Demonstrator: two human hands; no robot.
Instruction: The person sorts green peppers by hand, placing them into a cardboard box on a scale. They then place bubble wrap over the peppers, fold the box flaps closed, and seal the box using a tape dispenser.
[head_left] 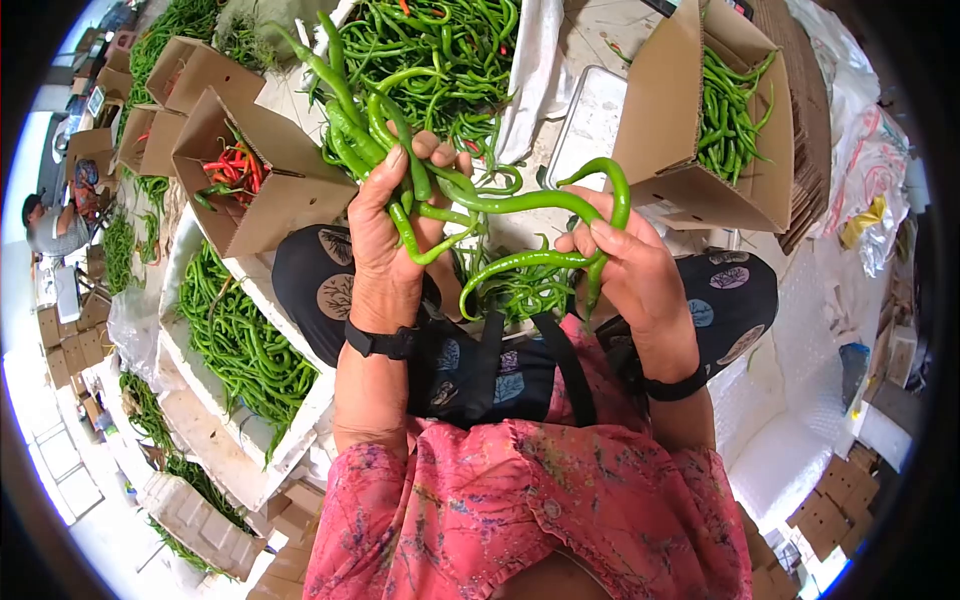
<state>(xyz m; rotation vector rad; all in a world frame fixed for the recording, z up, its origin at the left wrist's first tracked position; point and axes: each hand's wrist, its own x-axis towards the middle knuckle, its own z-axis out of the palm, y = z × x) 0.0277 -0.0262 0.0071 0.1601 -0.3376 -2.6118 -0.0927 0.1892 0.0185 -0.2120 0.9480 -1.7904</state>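
Note:
Several long green chili peppers (pixel 350 125) are bunched in my left hand (pixel 385 225), whose fingers are wrapped round them. My right hand (pixel 640 270) pinches a few curled green chili peppers (pixel 540 200) between thumb and fingers. One long pepper reaches across from the left bunch to the right hand. Between my knees, below the hands, lies a heap of green chili peppers (pixel 535 300), partly hidden. Ahead of the hands is a large pile of green chili peppers (pixel 430 50) with a white sack edge (pixel 535 80) beside it.
A cardboard box (pixel 660 100) with green peppers stands at right, near a metal tray (pixel 590 110). At left are a box (pixel 270 200) with red peppers and a white foam crate (pixel 255 460) of green ones. Another person (pixel 60 225) sits far left.

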